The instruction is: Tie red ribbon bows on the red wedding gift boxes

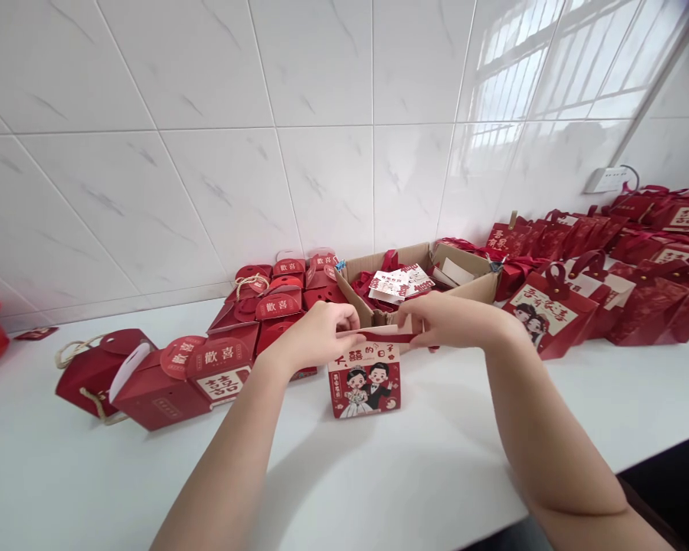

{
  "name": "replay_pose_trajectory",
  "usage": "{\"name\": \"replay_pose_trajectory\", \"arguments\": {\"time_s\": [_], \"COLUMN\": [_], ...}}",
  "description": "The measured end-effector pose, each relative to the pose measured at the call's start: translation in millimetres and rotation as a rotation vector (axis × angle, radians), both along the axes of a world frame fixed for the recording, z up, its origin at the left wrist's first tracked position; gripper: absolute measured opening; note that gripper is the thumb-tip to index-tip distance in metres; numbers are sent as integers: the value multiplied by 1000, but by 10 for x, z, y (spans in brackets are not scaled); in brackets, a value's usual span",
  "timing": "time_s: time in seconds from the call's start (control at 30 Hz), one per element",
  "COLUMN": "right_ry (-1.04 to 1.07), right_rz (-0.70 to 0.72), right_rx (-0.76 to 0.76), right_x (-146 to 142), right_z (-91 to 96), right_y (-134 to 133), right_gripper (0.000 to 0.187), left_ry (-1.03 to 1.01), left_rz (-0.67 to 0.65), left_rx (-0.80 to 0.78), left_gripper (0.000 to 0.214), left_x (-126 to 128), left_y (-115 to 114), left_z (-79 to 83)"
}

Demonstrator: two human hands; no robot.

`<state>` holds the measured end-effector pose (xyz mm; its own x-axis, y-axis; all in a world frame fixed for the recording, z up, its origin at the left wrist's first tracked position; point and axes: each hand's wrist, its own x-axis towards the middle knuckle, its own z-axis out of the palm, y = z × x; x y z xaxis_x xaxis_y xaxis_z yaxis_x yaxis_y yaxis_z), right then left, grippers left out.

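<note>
A small red gift box (366,380) printed with a cartoon bride and groom stands upright on the white counter (379,474). Across its open top runs a red ribbon (389,336), stretched between my two hands. My left hand (315,333) is closed in a pinch on the ribbon's left end. My right hand (445,320) pinches the right end, fingers curled. Both hands hover just above the box's top edge.
A brown cardboard carton (465,287) with cards and red ribbons sits right behind the box. Several red handled boxes (218,367) lie to the left, and several finished red gift bags (551,306) fill the right. A tiled wall (321,115) backs the counter.
</note>
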<state>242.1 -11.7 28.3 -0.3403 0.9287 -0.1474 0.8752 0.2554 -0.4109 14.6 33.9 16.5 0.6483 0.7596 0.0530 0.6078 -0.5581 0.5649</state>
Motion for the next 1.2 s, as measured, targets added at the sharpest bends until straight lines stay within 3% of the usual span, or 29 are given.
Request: {"name": "replay_pose_trajectory", "arguments": {"time_s": [0.1,0.23,0.4,0.5,0.7,0.83,0.93,1.03,1.2], "right_ry": [37,199,455,508,409,367,403,542,780], "right_rz": [30,30,73,138,201,155,97,70,199], "right_rx": [162,488,878,999,861,1014,1096,916,512], "right_x": [97,94,-102,-141,-5,-27,-111,-199,-266], "right_z": [75,138,62,-2,-39,-63,-53,-4,78], "right_y": [-86,-155,-55,33,118,166,127,4,-180], "right_gripper": [13,2,9,13,29,22,16,18,14], "left_ry": [15,25,32,43,36,9,-17,-64,-170], "left_rz": [-13,-31,-41,-69,-74,-40,-50,-93,-138], "left_rx": [-25,-34,-18,-16,23,135,320,537,849], "left_gripper": [19,19,20,21,13,11,15,16,19], "left_x": [-9,16,82,110,44,-10,-27,-41,-66], "left_y": [-16,-55,-151,-199,-183,-267,-382,-468,-532], "left_z": [30,49,51,52,85,183,256,268,207]}}
